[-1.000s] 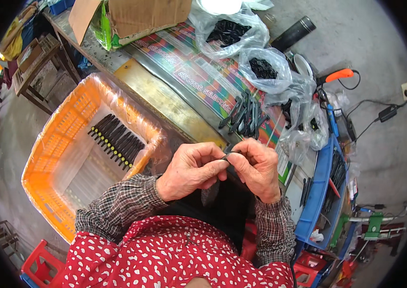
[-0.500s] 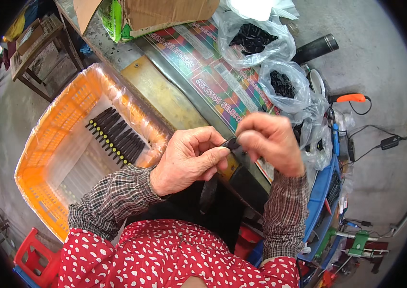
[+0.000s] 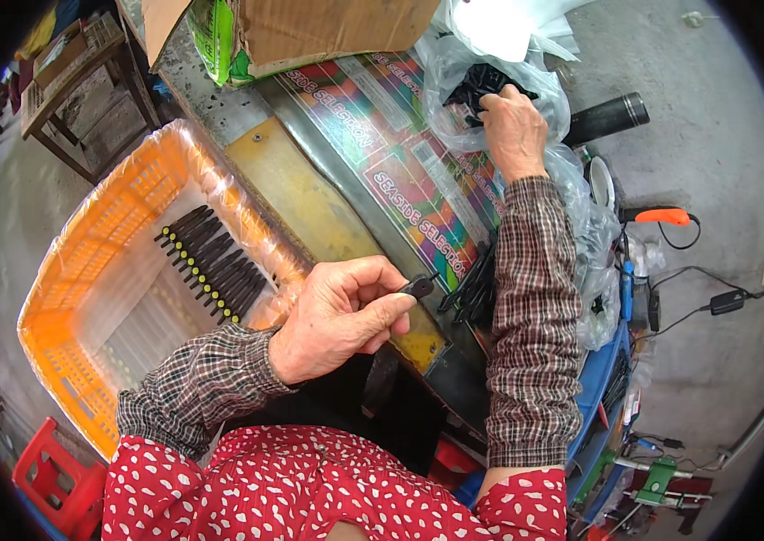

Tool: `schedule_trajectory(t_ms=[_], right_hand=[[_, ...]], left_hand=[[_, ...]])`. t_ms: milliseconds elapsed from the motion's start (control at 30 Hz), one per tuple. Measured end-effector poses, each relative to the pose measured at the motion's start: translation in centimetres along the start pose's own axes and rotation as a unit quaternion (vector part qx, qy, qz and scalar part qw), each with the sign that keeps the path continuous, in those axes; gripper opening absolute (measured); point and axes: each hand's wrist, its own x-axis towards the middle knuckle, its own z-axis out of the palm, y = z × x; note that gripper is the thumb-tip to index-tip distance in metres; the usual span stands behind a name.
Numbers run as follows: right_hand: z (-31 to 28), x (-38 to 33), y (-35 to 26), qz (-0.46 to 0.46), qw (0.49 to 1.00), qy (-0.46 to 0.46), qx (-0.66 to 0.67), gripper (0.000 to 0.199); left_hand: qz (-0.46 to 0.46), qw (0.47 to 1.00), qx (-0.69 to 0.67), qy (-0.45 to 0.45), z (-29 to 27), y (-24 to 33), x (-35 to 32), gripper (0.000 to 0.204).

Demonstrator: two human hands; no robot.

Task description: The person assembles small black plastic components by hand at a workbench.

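Note:
My left hand (image 3: 346,311) is closed in a pinch over the bench's near edge. Between thumb and forefinger it holds a small black plastic part (image 3: 419,286) with a thin pin at its tip; most of the part's body is hidden by the fingers. Farther off, my right hand (image 3: 515,126) reaches to the mouth of a clear plastic bag (image 3: 454,126) of black pieces (image 3: 476,90). Its fingers are bent down among the pieces, and the fingertips are hidden. Slim black parts (image 3: 472,287) lie in a heap on the bench beside my right forearm.
At left, an orange basket (image 3: 55,311) lined with clear plastic holds a row of black sticks (image 3: 210,261) with yellow-green ends. A cardboard box (image 3: 328,36) stands at the back. A black cylinder (image 3: 612,117) and an orange-handled tool (image 3: 657,216) lie at right.
My right hand has left the part in my left hand and moved away to the far bag. My left hand has shifted slightly left and down, still pinching the black part.

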Motion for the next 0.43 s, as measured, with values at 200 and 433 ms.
schedule_trajectory(t_ms=[200, 433], right_hand=[[1.2, 1.5, -0.6, -0.039, 0.998, -0.056, -0.002, 0.013], [0.4, 2.5, -0.8, -0.056, 0.989, -0.126, -0.050, 0.014]], left_hand=[[-0.001, 1.000, 0.016, 0.002, -0.3, -0.1, 0.1, 0.008], [0.001, 1.000, 0.020, -0.004, -0.4, 0.0, 0.0, 0.009]])
